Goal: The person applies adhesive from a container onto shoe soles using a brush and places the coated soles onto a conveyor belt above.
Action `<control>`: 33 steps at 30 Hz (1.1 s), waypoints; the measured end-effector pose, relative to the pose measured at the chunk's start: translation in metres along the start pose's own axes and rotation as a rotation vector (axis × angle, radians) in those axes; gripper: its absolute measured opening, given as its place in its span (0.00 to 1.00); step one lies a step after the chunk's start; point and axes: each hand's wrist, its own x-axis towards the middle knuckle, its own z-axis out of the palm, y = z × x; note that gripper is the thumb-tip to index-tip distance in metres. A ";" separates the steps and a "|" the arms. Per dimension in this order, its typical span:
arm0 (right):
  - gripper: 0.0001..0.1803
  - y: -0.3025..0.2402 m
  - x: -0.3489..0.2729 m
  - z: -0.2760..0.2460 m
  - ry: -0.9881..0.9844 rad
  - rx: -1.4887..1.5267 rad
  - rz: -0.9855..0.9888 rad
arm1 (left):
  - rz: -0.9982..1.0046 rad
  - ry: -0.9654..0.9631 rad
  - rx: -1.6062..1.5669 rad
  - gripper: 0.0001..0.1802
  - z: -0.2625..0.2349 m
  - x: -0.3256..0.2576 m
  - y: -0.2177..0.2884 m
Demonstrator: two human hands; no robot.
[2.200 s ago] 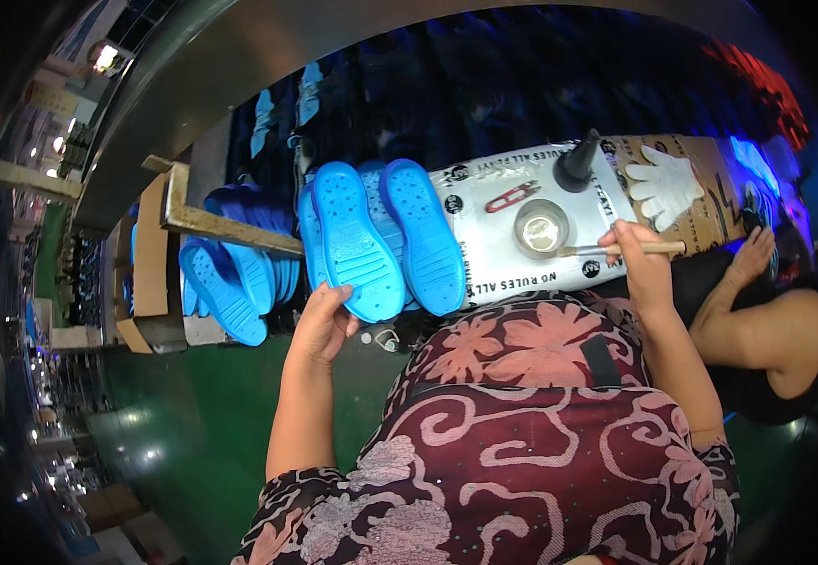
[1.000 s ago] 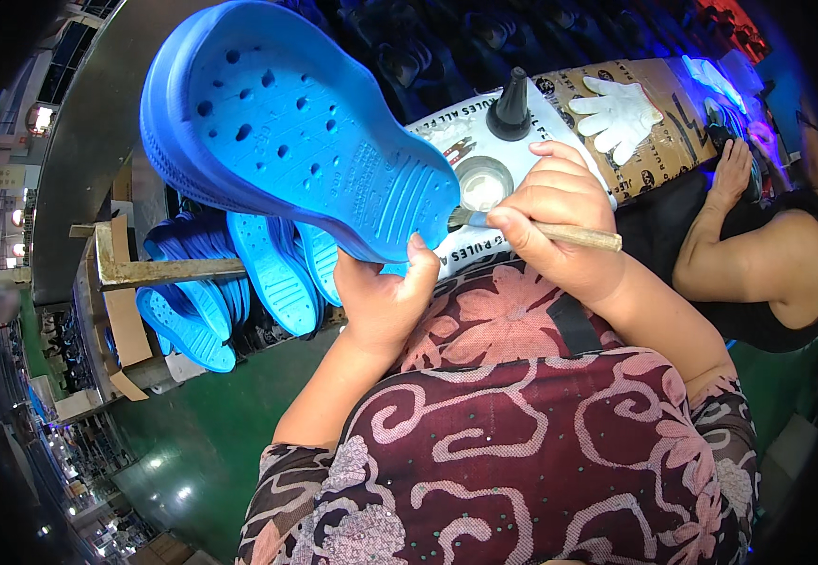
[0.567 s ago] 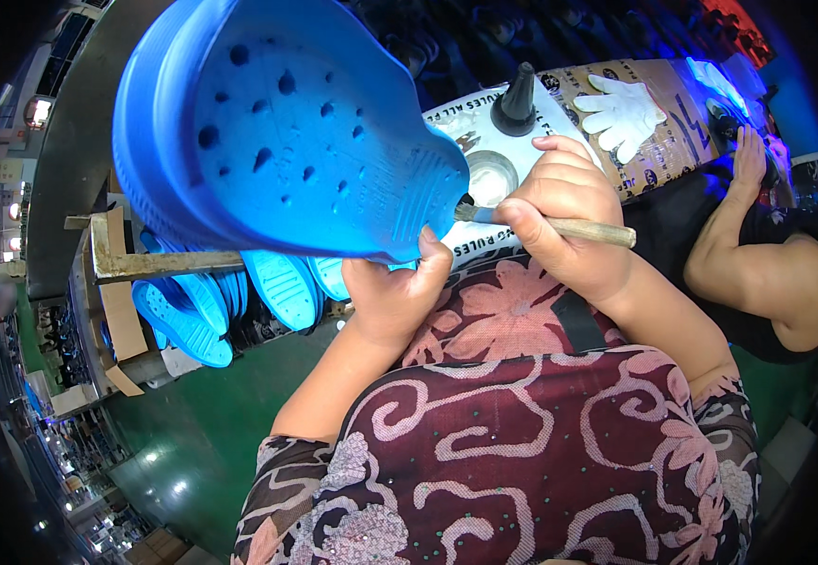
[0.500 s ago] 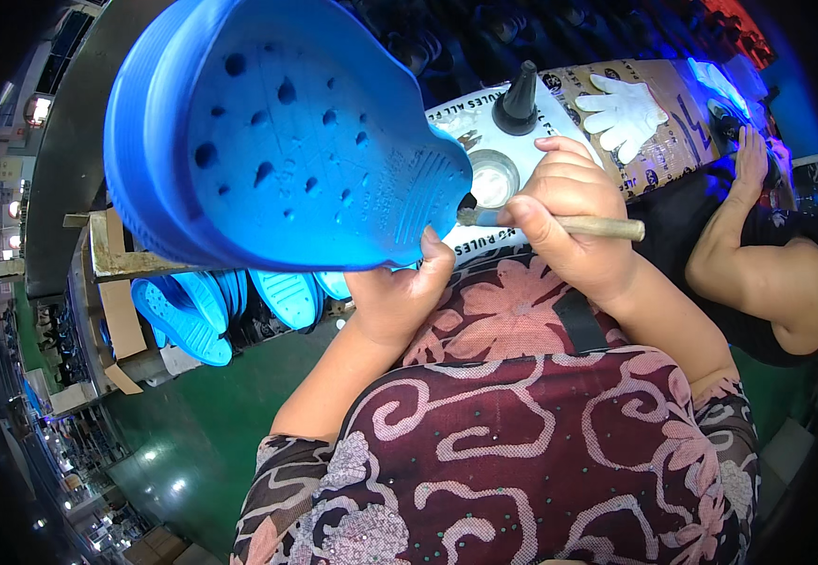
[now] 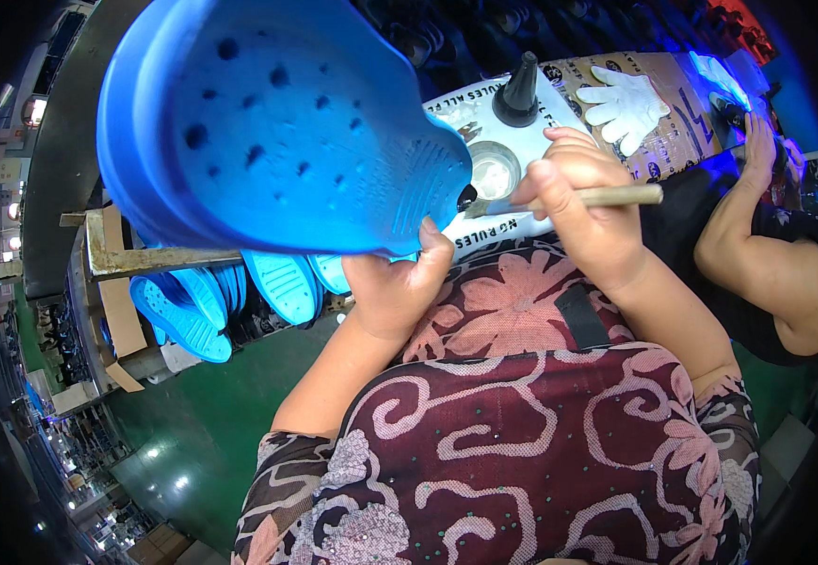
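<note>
A blue foam clog upper (image 5: 277, 132) with round holes fills the upper left, held up by its narrow end. My left hand (image 5: 400, 287) grips that end from below, thumb pressed on its edge. In my right hand (image 5: 593, 212) is a brush (image 5: 621, 196) with a pale wooden handle, its bristles close to the narrow end of the clog; whether they touch, I cannot tell. Just behind the brush stands a small round jar (image 5: 494, 172) holding something whitish. Beyond the jar, a black cone-shaped nozzle (image 5: 519, 94) stands upright on the printed white sheet.
More blue clogs (image 5: 178, 315) lie stacked at the left, beside a wooden bar (image 5: 164, 262) and a cardboard flap. A white glove (image 5: 624, 108) rests on the taped cardboard to the right. Another person's arm (image 5: 748, 212) reaches to the bench at the far right.
The clog has shifted slightly up and left and tilted a little. My right hand, with the brush, has moved slightly right, and its bristle end sits a bit lower.
</note>
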 end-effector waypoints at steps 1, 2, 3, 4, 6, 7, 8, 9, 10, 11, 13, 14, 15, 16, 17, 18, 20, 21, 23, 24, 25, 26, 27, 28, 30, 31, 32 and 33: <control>0.14 -0.001 0.000 -0.002 0.013 0.045 0.082 | -0.059 0.022 -0.007 0.11 0.000 0.000 0.001; 0.15 -0.002 0.001 -0.004 0.012 0.073 0.101 | -0.118 0.045 -0.013 0.12 -0.001 -0.001 0.002; 0.15 -0.002 0.001 -0.003 0.014 0.071 0.104 | -0.119 0.041 -0.016 0.12 0.001 0.001 0.005; 0.15 -0.002 0.001 -0.002 0.020 0.064 0.078 | -0.213 0.081 -0.070 0.13 0.004 0.002 0.009; 0.16 -0.001 0.001 0.001 0.026 0.057 0.052 | -0.276 0.126 -0.114 0.15 0.008 0.002 0.011; 0.16 -0.001 0.001 0.002 0.002 0.008 0.023 | -0.277 0.125 -0.113 0.15 0.007 0.002 0.011; 0.16 -0.001 0.001 0.002 -0.021 -0.042 -0.007 | -0.283 0.100 -0.107 0.14 0.006 0.002 0.012; 0.16 -0.001 0.002 0.003 -0.022 -0.040 -0.006 | -0.289 0.076 -0.102 0.13 0.005 0.003 0.012; 0.16 -0.002 0.002 0.004 -0.031 -0.036 -0.013 | -0.291 0.076 -0.101 0.13 0.003 0.003 0.012; 0.16 -0.002 0.002 0.004 -0.040 -0.032 -0.019 | -0.216 0.035 -0.028 0.11 0.001 0.003 0.011; 0.16 -0.003 0.001 0.002 -0.053 0.043 0.062 | -0.143 -0.006 0.043 0.10 0.002 0.004 0.012; 0.15 -0.003 0.000 0.002 -0.065 0.118 0.142 | -0.147 0.028 0.008 0.08 0.004 0.003 0.012; 0.15 -0.003 -0.002 0.001 -0.066 0.119 0.141 | -0.148 0.062 -0.026 0.07 0.006 0.003 0.013; 0.15 -0.002 -0.004 0.001 -0.020 0.223 0.228 | -0.149 0.063 -0.025 0.07 0.004 0.002 0.011; 0.14 -0.002 -0.005 0.000 0.025 0.328 0.315 | -0.134 0.040 0.003 0.08 0.001 0.001 0.007; 0.13 -0.002 -0.004 -0.004 0.012 0.352 0.364 | -0.119 0.015 0.030 0.09 -0.001 0.001 0.005; 0.13 0.000 -0.001 -0.003 0.017 0.296 0.237 | -0.149 0.038 -0.012 0.11 0.001 0.000 0.006; 0.13 0.002 0.000 -0.003 0.026 0.236 0.112 | -0.179 0.056 -0.058 0.13 0.003 0.001 0.007; 0.13 0.005 0.001 -0.004 -0.020 0.145 0.095 | -0.283 0.017 -0.075 0.16 0.000 0.001 0.010; 0.12 0.005 0.001 -0.004 -0.071 0.068 0.053 | -0.387 -0.010 -0.084 0.20 -0.002 0.000 0.010; 0.11 0.005 0.002 -0.004 -0.121 -0.008 0.011 | -0.390 -0.009 -0.082 0.20 -0.002 0.000 0.008; 0.09 0.005 0.002 -0.005 -0.140 -0.041 -0.008 | -0.373 0.028 -0.129 0.22 0.000 0.000 0.006; 0.09 0.003 0.003 -0.006 -0.142 -0.039 -0.007 | -0.356 0.065 -0.176 0.25 0.000 -0.001 0.004; 0.09 0.001 0.004 -0.008 -0.159 -0.110 -0.041 | -0.358 0.066 -0.175 0.25 0.000 -0.001 0.004; 0.08 0.000 0.005 -0.012 -0.177 -0.179 -0.075 | -0.436 0.076 -0.176 0.27 0.000 0.000 0.005; 0.08 0.001 0.004 -0.015 -0.167 -0.179 -0.092 | -0.437 0.076 -0.176 0.27 -0.001 0.000 0.005; 0.07 0.002 0.004 -0.017 -0.156 -0.178 -0.110 | -0.440 0.074 -0.180 0.27 -0.001 0.000 0.005; 0.07 0.002 0.004 -0.018 -0.157 -0.178 -0.109 | -0.443 0.071 -0.185 0.27 -0.002 0.000 0.005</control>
